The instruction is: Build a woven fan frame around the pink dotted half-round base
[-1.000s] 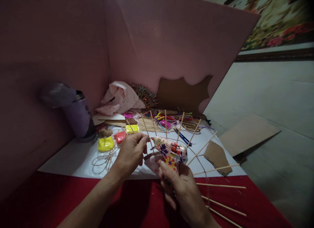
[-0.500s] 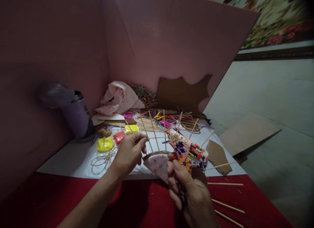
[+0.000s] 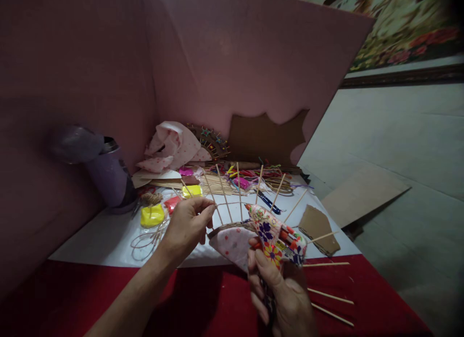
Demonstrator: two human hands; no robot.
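Observation:
My left hand (image 3: pixel 194 218) is closed, thumb and forefinger pinching a thin brown twine (image 3: pixel 232 204) that runs rightwards across the wooden sticks. The sticks (image 3: pixel 224 194) fan out from a round piece (image 3: pixel 232 245) covered in pale pink spotted cloth, with brown twine along its rim. My right hand (image 3: pixel 281 288) is wrapped round the handle of a glue gun (image 3: pixel 271 226) with a bright flower pattern. Its orange nozzle points up and left, close to the twine and sticks. Both the gun and my right hand hide the right part of the round piece.
Packets of yellow clay (image 3: pixel 152 215), a box cutter (image 3: pixel 268 201) and a cardboard scrap (image 3: pixel 319 228) lie on the white sheet. Bundled sticks, coloured cords and bunched spotted cloth (image 3: pixel 170 146) are further back. At left stands a purple flask (image 3: pixel 112 175) with its lid raised.
The glue gun's nozzle has dropped slightly towards the rim. The round piece and its sticks have shifted a little, and the box cutter shows more fully. My left hand keeps its pinch.

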